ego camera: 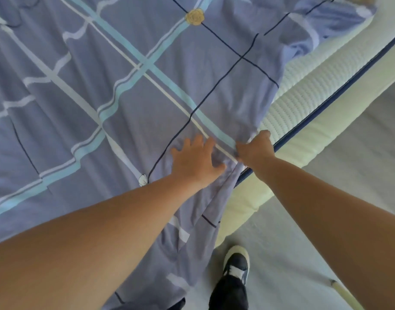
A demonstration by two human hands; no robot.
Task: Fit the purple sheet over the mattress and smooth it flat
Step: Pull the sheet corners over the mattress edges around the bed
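The purple sheet (129, 92), crossed by light-blue, white and dark lines, covers most of the mattress (304, 95), whose white quilted top shows bare along the right side. My left hand (195, 158) lies flat on the sheet with fingers spread, near the mattress edge. Just to its right, my right hand (255, 148) grips a bunched fold of the sheet's edge at the dark-blue piping of the mattress. Below the hands the sheet hangs down over the bed's side.
A cream padded bed frame (288, 157) runs diagonally beside the mattress. Grey floor (348, 166) lies to the right. My foot in a dark and white shoe (236, 262) stands close to the frame. A yellow flower print (194, 16) marks the sheet's far part.
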